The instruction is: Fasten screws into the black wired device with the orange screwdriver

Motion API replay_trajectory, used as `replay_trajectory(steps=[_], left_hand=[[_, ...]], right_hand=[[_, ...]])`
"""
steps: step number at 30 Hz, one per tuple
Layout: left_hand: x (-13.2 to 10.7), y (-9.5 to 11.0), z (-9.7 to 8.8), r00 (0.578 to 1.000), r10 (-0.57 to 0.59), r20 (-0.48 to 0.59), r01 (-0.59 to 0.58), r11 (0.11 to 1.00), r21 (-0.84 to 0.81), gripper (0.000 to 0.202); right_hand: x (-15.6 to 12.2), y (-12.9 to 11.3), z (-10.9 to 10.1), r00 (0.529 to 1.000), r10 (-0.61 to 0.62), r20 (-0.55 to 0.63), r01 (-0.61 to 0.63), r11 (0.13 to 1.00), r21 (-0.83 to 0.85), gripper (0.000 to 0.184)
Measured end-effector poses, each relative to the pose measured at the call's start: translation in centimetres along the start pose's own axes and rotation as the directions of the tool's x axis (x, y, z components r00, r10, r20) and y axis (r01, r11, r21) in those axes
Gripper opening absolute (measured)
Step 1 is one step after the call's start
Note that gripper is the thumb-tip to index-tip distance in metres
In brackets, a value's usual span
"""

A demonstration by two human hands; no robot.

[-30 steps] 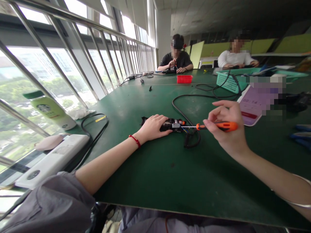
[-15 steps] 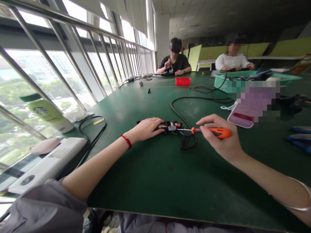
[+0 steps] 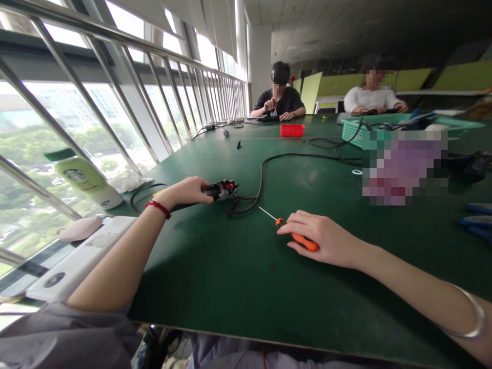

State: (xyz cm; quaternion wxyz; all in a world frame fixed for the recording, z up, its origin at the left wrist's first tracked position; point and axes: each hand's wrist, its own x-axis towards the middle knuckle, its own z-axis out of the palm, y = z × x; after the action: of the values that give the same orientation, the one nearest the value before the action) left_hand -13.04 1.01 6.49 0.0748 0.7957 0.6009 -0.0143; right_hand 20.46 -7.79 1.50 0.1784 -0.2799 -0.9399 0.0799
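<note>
My left hand (image 3: 191, 190) is closed around the rear of an opened black device (image 3: 225, 189), whose inner parts and coloured wires show at its right end. A black cable (image 3: 260, 179) runs from that end across the table. In my right hand (image 3: 315, 236) is a screwdriver (image 3: 306, 242) with an orange and black handle, held low over the table. Its thin metal shaft points up and left toward the cable, apart from the device. Fingers and palm hide part of the handle.
A bottle (image 3: 87, 179) and a white box (image 3: 82, 259) stand at the left by the railing (image 3: 161, 59). Farther back are a red tray (image 3: 292, 131), a green basket (image 3: 351, 130) and two people seated. Blue-handled tools (image 3: 476, 222) lie at the right edge.
My left hand has moved left with the device, dragging its cable along. My right hand has drawn the screwdriver off the device and lowered it to the left, toward the table.
</note>
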Motion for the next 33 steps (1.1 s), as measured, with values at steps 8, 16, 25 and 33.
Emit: replay_trajectory(steps=[8,16,25,33], left_hand=[[-1.8,-1.8,-1.4,0.883,-0.398,-0.25,0.427,0.901,0.075,0.047],[-1.2,-0.6,0.5,0.864,-0.432,-0.26,0.477,0.866,0.146,0.051],[-2.5,1.8,-1.4,0.835,-0.44,-0.33,0.51,0.845,0.165,0.044],[-2.0,5.3,-0.8,0.733,0.159,-0.662,0.121,0.927,0.356,0.026]], right_hand=[[0.1,0.0,0.1,1.0,0.007,-0.002,-0.007,1.0,0.012,0.024],[0.0,-0.1,0.2,1.0,0.009,0.005,-0.009,1.0,-0.013,0.024],[0.1,-0.2,0.3,1.0,0.015,0.011,-0.014,0.999,-0.029,0.025],[0.1,0.4,0.9,0.902,0.127,-0.412,-0.119,0.992,0.046,0.026]])
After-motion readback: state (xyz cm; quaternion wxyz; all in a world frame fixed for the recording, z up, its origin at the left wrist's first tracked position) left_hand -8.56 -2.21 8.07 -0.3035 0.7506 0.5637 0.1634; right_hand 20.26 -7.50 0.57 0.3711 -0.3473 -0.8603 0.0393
